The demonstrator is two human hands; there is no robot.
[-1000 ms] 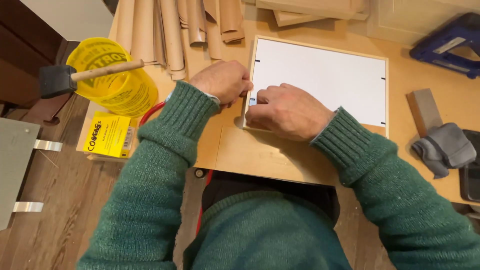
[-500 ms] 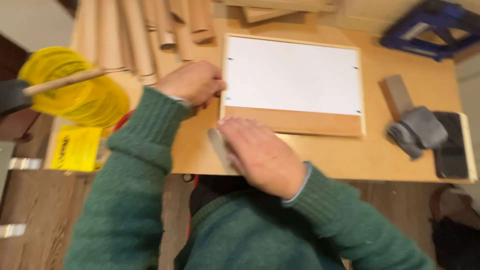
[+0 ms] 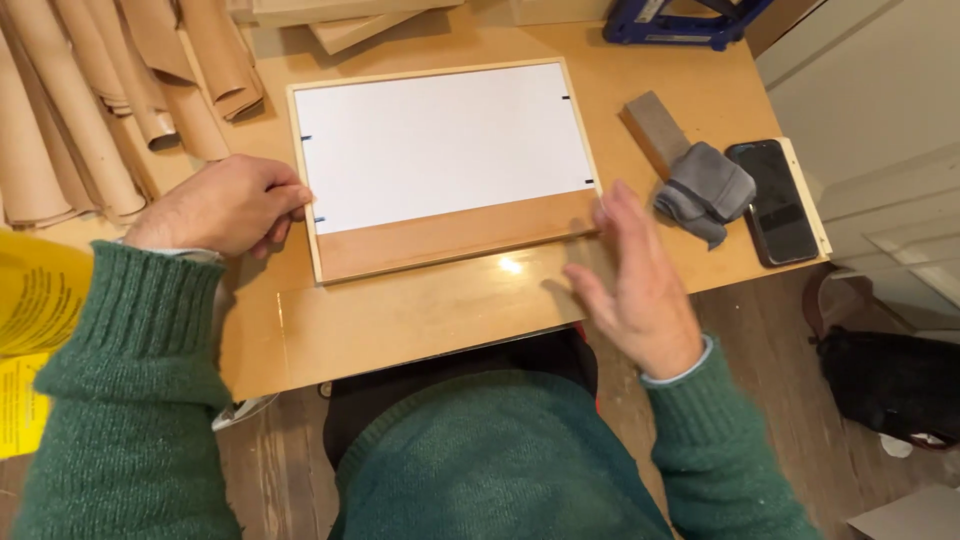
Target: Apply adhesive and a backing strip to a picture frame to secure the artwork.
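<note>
- Worktop (image 3: 400, 330) first, since it carries everything: from my remote seat I see a tan board desk whose near edge runs just above my lap, with a glossy patch near the middle of that edge.
- Rolls of brown paper (image 3: 110, 110) crowd its far-left corner and spill down the left edge.
- Picture frame (image 3: 445, 165) lies flat at the middle of the worktop, face down. A white sheet fills most of the opening, a bare brown strip of backing shows along the frame's near side, and thin light wood rims it all round.
- Small dark tabs (image 3: 305, 138) sit on the short sides; I count two on the left and two on the right, all looking laid flat. Judging by that, the sheet is seated and the clips appear mostly done, while the brown strip may still need covering; I cannot be sure.
- Left hand (image 3: 225, 205) rests loosely curled at the frame's left edge, fingertips touching the wood near the lower tab, gripping nothing I can make out.
- Right hand (image 3: 635, 280) hovers open and empty, fingers spread, by the frame's near-right corner.
- Phone (image 3: 775, 200) lies dark at the right edge.
- Grey cloth (image 3: 710, 190) sits bunched beside it, against a small wooden block (image 3: 655, 125).
</note>
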